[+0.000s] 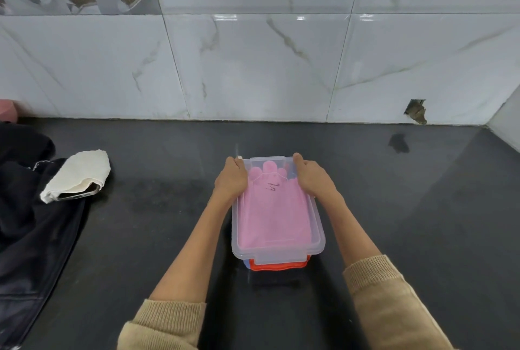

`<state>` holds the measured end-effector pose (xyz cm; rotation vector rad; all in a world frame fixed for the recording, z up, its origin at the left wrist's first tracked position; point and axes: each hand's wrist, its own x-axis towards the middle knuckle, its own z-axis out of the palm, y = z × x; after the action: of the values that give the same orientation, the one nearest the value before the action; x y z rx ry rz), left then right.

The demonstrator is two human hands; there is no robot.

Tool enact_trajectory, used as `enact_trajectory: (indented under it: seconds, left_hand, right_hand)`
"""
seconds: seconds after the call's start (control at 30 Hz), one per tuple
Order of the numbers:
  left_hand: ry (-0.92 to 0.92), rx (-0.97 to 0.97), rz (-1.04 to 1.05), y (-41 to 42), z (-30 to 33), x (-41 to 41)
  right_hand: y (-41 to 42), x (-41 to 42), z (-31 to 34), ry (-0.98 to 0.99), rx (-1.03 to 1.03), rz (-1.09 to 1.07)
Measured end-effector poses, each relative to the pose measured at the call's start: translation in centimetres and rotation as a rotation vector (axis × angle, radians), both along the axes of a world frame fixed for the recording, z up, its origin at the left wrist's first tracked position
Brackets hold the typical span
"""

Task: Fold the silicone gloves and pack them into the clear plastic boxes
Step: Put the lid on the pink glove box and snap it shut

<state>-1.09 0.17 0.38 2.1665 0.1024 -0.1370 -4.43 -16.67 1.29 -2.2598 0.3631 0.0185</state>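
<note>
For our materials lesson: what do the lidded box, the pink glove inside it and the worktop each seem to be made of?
Box: clear, slightly frosted plastic, glossy; its contents show through the lid.
Pink glove: probably silicone or rubber, matte; it lies flat and limp, fingers visible.
Worktop: dark polished stone, perhaps granite; it faintly reflects the wall.
Both hands, left and right, press the lid's sides.

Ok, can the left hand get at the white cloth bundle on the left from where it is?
Probably yes. The left hand rests on the clear box, and only bare dark counter lies between it and the white cloth bundle.
</note>
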Motion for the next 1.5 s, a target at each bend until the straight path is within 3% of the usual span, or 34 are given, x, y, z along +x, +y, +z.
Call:
enact_trajectory:
  seconds: [0.17, 0.27, 0.37, 0.5, 0.63, 0.8, 0.93, 1.07, 1.17, 1.5]
  left_hand:
    - [-0.072, -0.001, 0.113, 0.1, 0.1, -1.1]
    - [-0.448, 0.005, 0.238, 0.1, 1.6, -2.9]
    - [-0.753, -0.158, 0.089, 0.2, 2.8, -5.9]
    - [-0.658, -0.191, -0.209, 0.7, 0.9, -11.1]
    - [-0.611, -0.074, -0.193, 1.0, -1.4, -13.0]
    - [-0.739, -0.051, -0.234, 1.5, -2.5, -12.7]
    - [-0.894, -0.106, -0.364, 2.4, -3.9, -12.9]
    - [-1.184, 0.117, -0.455, 3.8, -6.1, -13.1]
    - [-1.302, 0.234, -0.426, 4.0, -6.5, -12.6]
    - [-1.306, 0.261, -0.382, 3.6, -6.6, -12.6]
  right_hand:
    - [0.2, -0.4, -0.3, -0.052, 0.052, -0.099]
    - [0.2, -1.5, 0.1, -0.196, -0.019, -0.14]
    - [0.4, -4.6, 0.6, -0.43, -0.052, 0.004]
    - [1.2, -9.9, -0.9, -0.419, -0.058, 0.273]
    - [1.2, -11.6, -1.6, -0.391, -0.078, 0.311]
    - [1.3, -11.8, -1.6, -0.436, -0.146, 0.318]
    - [0.6, -12.9, -2.9, -0.599, -0.161, 0.345]
    - [-0.5, -14.2, -5.2, -0.825, -0.284, 0.405]
    - [-1.2, -14.2, -6.3, -0.894, -0.336, 0.414]
    - [0.0, -14.5, -7.0, -0.858, -0.184, 0.361]
